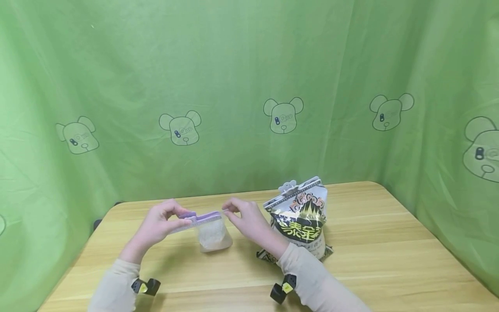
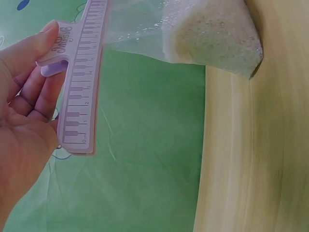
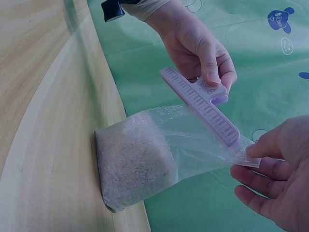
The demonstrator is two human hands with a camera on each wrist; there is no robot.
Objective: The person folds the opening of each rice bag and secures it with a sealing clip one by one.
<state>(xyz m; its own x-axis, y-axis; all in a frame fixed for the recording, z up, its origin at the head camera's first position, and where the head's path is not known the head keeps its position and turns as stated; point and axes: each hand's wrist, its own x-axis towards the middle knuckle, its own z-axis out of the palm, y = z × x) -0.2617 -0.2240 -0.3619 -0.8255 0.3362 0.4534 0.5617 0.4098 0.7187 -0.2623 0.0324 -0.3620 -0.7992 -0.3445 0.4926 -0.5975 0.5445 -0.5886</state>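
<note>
A clear plastic bag of white rice point(image 3: 137, 159) stands on the wooden table, its grains gathered at the bottom and its upper part stretched up. My left hand point(image 1: 157, 223) pinches the handle of a purple sealing clip point(image 2: 79, 96) printed with piano keys and a ruler scale. The clip lies across the upper part of the bag, one end sticking out past the bag's side. At the bag's top corner, my right hand point(image 3: 285, 169) pinches the plastic edge between thumb and fingers. Whether the clip's jaws are pressed together cannot be told.
Right of my hands, a larger printed black-and-white bag point(image 1: 300, 229) stands behind my right forearm, with a pale grey clip point(image 1: 292, 193) across its top. The wooden table point(image 1: 374, 242) ends at a green curtain point(image 1: 234, 60) with bear-head drawings.
</note>
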